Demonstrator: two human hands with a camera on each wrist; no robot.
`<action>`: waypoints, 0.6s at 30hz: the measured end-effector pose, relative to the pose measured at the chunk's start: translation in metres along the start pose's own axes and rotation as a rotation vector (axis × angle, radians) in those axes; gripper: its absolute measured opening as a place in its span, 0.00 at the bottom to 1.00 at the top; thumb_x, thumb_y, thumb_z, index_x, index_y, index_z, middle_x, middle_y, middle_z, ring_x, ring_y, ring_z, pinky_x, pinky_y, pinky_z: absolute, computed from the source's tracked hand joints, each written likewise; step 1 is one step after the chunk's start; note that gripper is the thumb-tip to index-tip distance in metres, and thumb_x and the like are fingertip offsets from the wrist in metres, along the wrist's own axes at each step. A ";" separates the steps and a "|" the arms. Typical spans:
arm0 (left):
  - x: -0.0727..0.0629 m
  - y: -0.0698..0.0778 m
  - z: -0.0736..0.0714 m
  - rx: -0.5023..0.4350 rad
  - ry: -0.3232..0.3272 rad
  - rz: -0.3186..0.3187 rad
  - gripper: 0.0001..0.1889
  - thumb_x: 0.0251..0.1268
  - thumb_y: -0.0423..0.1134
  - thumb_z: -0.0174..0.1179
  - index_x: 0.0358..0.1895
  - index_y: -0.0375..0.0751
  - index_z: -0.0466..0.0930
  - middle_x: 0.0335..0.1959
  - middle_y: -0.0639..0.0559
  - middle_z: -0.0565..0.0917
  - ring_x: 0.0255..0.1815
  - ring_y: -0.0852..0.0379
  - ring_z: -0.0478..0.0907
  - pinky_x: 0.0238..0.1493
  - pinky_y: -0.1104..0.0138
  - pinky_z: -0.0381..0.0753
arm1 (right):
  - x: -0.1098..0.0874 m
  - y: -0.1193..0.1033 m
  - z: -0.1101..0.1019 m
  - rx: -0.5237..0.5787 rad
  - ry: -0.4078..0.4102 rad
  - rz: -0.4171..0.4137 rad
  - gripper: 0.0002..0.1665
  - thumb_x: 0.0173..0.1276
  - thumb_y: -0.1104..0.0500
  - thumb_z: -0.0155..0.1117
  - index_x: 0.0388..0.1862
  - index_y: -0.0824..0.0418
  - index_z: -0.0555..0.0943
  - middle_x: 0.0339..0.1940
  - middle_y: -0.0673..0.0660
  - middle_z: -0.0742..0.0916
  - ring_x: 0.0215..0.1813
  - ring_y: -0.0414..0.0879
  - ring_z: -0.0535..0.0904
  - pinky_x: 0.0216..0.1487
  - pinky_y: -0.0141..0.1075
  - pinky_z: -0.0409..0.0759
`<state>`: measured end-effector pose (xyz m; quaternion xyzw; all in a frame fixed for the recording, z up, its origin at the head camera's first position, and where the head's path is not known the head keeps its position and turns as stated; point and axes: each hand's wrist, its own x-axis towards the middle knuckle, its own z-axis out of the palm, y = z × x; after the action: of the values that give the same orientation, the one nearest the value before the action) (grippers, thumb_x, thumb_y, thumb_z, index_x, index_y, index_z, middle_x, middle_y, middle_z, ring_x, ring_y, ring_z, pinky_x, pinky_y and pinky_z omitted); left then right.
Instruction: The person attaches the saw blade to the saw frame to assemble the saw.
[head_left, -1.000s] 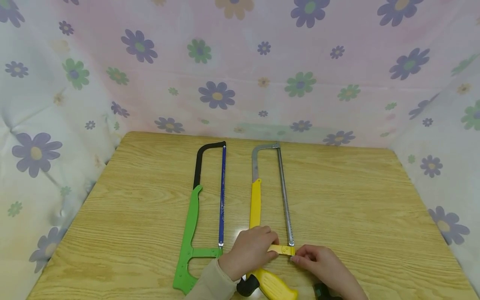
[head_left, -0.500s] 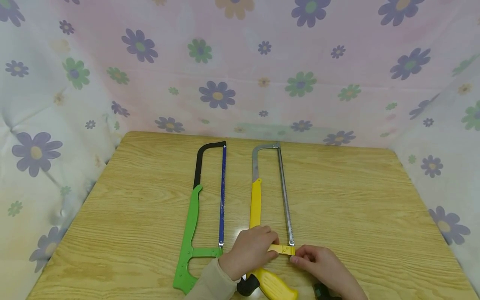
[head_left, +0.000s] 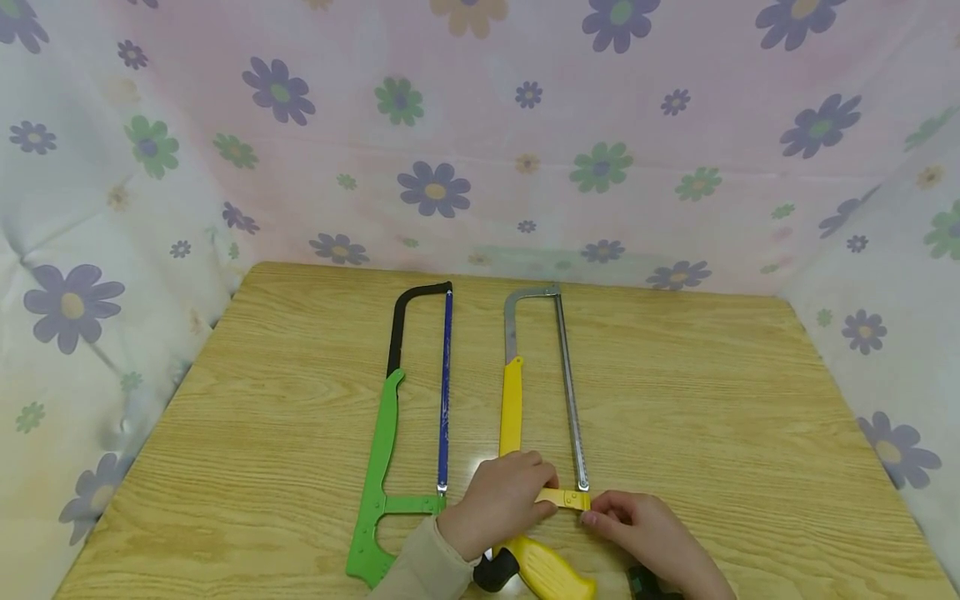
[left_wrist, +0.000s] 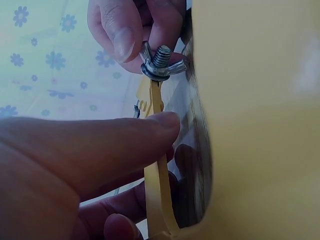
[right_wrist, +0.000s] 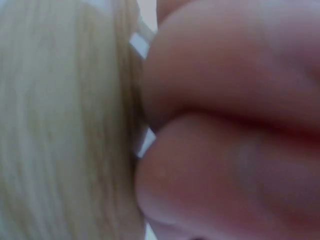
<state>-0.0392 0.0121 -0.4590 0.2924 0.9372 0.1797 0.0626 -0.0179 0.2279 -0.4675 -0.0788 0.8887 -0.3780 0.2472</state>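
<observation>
A yellow hacksaw [head_left: 511, 408] with a grey front frame and a grey blade [head_left: 570, 392] lies on the table. My left hand [head_left: 498, 504] grips its short yellow crossbar [head_left: 566, 499], thumb on one side and fingers on the other. At the crossbar's end, below the blade, is my right hand [head_left: 645, 529]. In the left wrist view, a metal wing nut [left_wrist: 176, 68] sits on a threaded bolt [left_wrist: 162, 55], and the right thumb [left_wrist: 124, 42] and fingers pinch it. Fingers fill most of the right wrist view and hide the nut there.
Left of the yellow saw lies a green hacksaw [head_left: 384, 433] with a black front frame and blue blade [head_left: 445, 392]. The wooden table [head_left: 712, 400] is walled by flowered cloth [head_left: 480, 125] at the back and sides.
Both hands keep their places on the yellow hacksaw; the right fingertips shift very slightly at the end of the crossbar. Both saws stay put.
</observation>
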 end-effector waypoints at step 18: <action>-0.001 0.000 -0.001 0.001 -0.001 0.001 0.08 0.51 0.52 0.63 0.33 0.58 0.78 0.27 0.66 0.71 0.26 0.68 0.67 0.19 0.74 0.64 | 0.000 -0.001 0.000 -0.020 0.014 -0.004 0.17 0.58 0.38 0.56 0.31 0.49 0.80 0.17 0.44 0.76 0.19 0.35 0.65 0.19 0.28 0.63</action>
<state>-0.0388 0.0116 -0.4579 0.2931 0.9370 0.1794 0.0627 -0.0181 0.2272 -0.4670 -0.0806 0.8939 -0.3702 0.2395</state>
